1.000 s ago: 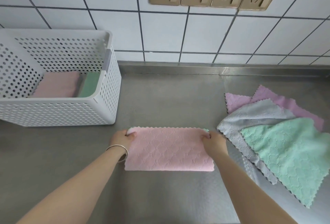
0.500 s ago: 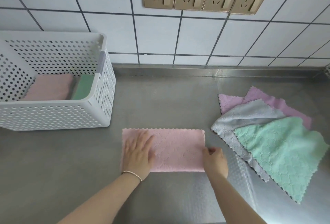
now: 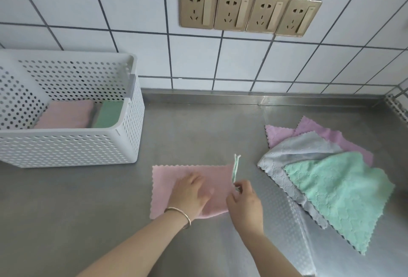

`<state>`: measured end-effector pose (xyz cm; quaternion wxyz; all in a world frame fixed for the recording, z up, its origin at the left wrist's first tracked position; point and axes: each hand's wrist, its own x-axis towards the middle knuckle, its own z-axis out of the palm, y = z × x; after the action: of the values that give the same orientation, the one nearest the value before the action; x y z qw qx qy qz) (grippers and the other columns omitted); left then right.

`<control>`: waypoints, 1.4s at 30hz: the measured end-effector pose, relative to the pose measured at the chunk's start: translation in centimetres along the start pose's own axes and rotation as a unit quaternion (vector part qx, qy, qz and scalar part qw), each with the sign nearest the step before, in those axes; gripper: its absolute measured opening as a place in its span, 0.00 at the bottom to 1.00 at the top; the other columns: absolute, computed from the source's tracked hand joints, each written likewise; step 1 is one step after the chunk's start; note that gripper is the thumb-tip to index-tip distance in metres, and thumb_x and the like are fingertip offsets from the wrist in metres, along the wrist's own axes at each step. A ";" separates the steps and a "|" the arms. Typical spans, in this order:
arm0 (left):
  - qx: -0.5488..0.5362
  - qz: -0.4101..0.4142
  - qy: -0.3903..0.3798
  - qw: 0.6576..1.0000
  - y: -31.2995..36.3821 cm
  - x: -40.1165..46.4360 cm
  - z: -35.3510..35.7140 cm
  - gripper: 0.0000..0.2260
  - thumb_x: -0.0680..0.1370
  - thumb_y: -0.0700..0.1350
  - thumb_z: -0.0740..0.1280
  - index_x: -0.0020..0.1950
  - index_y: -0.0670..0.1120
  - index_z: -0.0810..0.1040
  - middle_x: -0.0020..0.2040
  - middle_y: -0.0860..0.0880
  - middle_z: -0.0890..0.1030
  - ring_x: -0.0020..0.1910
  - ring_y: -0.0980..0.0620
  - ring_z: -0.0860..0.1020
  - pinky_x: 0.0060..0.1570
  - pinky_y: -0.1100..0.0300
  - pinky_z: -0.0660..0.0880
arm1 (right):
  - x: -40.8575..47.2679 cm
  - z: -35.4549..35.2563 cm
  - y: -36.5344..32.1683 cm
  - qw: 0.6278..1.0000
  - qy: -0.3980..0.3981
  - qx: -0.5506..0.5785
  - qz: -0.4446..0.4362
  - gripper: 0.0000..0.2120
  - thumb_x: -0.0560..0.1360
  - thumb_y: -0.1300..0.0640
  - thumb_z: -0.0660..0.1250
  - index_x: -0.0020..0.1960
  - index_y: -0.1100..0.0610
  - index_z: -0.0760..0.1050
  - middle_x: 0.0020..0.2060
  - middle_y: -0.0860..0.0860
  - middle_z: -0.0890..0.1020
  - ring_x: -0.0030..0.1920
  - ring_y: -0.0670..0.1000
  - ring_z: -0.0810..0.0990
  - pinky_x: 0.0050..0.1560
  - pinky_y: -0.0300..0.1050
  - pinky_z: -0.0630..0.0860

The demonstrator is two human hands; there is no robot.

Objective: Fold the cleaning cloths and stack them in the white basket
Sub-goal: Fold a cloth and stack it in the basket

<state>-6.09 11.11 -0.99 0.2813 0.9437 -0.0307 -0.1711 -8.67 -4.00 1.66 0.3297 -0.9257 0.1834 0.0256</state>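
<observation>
Pink cloth (image 3: 176,177) under flat left hand (image 3: 191,192), right hand (image 3: 244,201) pinching its lifted right edge

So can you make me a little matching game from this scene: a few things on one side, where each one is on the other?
Things:
1. pink cloth
2. mint cloth
3. folded cloths
4. sockets

Places:
A. on the tiled wall
B. inside the white basket
C. on top of the loose pile at the right
D. under the left hand, its right edge lifted by the right hand

Pairs: 1-D, 2-C, 3-B, 4-A
</observation>
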 end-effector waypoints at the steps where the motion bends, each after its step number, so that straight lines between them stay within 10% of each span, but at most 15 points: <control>1: -0.116 -0.038 0.022 0.992 1.0 -0.2 -1.2 0.20 0.79 0.57 0.56 0.67 0.51 0.71 0.65 0.53 0.73 0.64 0.52 0.71 0.64 0.59 0.65 | -0.4 0.5 -0.8 0.998 0.027 0.007 -0.064 0.10 0.70 0.63 0.65 0.51 0.58 0.75 0.43 0.51 0.80 0.42 0.55 0.79 0.38 0.45 0.72; 3: -0.317 -0.103 0.015 0.943 2.4 -0.3 -3.3 0.12 0.77 0.55 0.61 0.49 0.51 0.81 0.45 0.53 0.81 0.45 0.54 0.78 0.49 0.59 0.72 | -0.9 1.6 -2.4 0.977 0.067 -0.004 -0.203 0.08 0.65 0.62 0.67 0.44 0.57 0.76 0.37 0.50 0.79 0.37 0.53 0.78 0.33 0.40 0.70; 6: -0.317 -0.107 0.033 0.942 2.0 0.0 -5.2 0.16 0.77 0.50 0.63 0.29 0.47 0.71 0.24 0.54 0.72 0.27 0.56 0.70 0.32 0.62 0.67 | -1.6 3.4 -3.9 0.920 0.094 -0.029 -0.380 0.08 0.63 0.62 0.65 0.41 0.55 0.69 0.33 0.49 0.73 0.35 0.50 0.69 0.32 0.39 0.64; 15: -0.201 -0.171 0.077 0.961 -5.1 0.2 -6.0 0.15 0.78 0.40 0.60 0.31 0.46 0.65 0.33 0.48 0.68 0.36 0.47 0.66 0.36 0.59 0.62 | -2.7 7.4 -1.2 0.915 -0.022 -0.196 -0.352 0.43 0.55 0.61 0.70 0.70 0.57 0.63 0.68 0.51 0.69 0.67 0.50 0.65 0.58 0.46 0.76; 20: -0.236 -0.200 0.058 0.949 -7.8 -0.2 -4.7 0.10 0.77 0.41 0.60 0.57 0.44 0.76 0.40 0.44 0.75 0.38 0.48 0.69 0.40 0.60 0.65 | -2.9 8.7 0.0 0.905 -0.065 -0.237 -0.348 0.61 0.51 0.63 0.74 0.77 0.56 0.44 0.70 0.50 0.65 0.74 0.51 0.52 0.61 0.52 0.69; 26: -0.225 -0.219 0.086 0.945 -8.2 -0.4 -4.3 0.16 0.77 0.41 0.62 0.65 0.49 0.73 0.49 0.45 0.81 0.43 0.49 0.74 0.44 0.63 0.66 | -3.3 8.9 -0.4 0.896 -0.073 -0.239 -0.366 0.57 0.50 0.63 0.75 0.75 0.59 0.53 0.69 0.51 0.69 0.71 0.52 0.59 0.57 0.50 0.75; 29: -0.215 -0.250 0.115 0.937 -8.1 -0.8 -4.1 0.18 0.76 0.41 0.64 0.66 0.48 0.71 0.53 0.46 0.81 0.49 0.47 0.77 0.48 0.62 0.68 | -3.4 9.1 -0.3 0.894 -0.092 -0.226 -0.376 0.39 0.57 0.62 0.68 0.68 0.57 0.64 0.66 0.51 0.73 0.67 0.50 0.65 0.55 0.48 0.78; 35: -0.184 -0.257 0.187 0.930 -7.7 -1.2 -3.1 0.05 0.73 0.43 0.67 0.47 0.44 0.76 0.42 0.48 0.77 0.48 0.43 0.77 0.44 0.58 0.68 | -3.4 9.2 -0.7 0.899 -0.129 -0.232 -0.348 0.31 0.63 0.61 0.48 0.66 0.57 0.65 0.64 0.51 0.77 0.64 0.51 0.74 0.52 0.47 0.79; 42: -0.193 -0.306 0.210 0.908 -7.5 -0.3 -3.2 0.06 0.76 0.47 0.64 0.43 0.45 0.77 0.45 0.43 0.82 0.47 0.43 0.77 0.42 0.60 0.67 | -3.6 8.6 -1.4 0.896 -0.163 -0.239 -0.336 0.32 0.62 0.60 0.51 0.66 0.57 0.64 0.64 0.51 0.77 0.62 0.51 0.77 0.52 0.46 0.79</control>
<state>-5.59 19.12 -2.39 0.3919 0.8483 0.3528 -0.0487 -10.94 3.47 -3.59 0.1129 -0.9660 -0.2065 0.1069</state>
